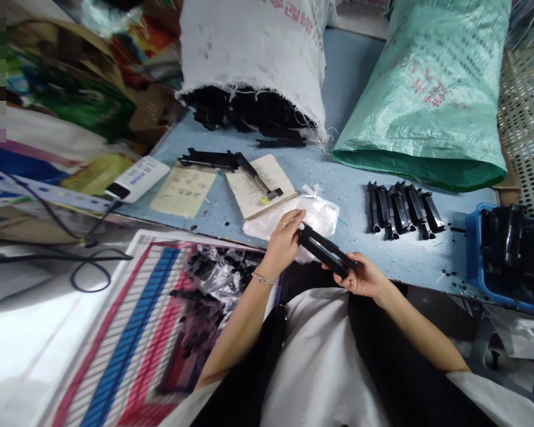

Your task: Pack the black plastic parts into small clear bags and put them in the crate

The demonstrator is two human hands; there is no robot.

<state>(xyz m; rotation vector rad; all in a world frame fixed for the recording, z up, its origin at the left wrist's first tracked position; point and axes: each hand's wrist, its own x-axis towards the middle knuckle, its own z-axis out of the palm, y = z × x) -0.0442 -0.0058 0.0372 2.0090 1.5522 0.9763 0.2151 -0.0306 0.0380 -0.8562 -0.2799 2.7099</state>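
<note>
Both hands on a long, black, slotted, plastic-looking part (321,254) at the near edge of the speckled blue desk (356,198).
The left hand (286,242) is closed on one end and the right hand (361,276) grips the other between thumb and fingers, the part slanting between them; whether it is one piece or two, I cannot tell. The step in hand looks like close two-handed handling, and the next move seems to call for both ends steady, clear of the row of similar black parts (399,206).
</note>
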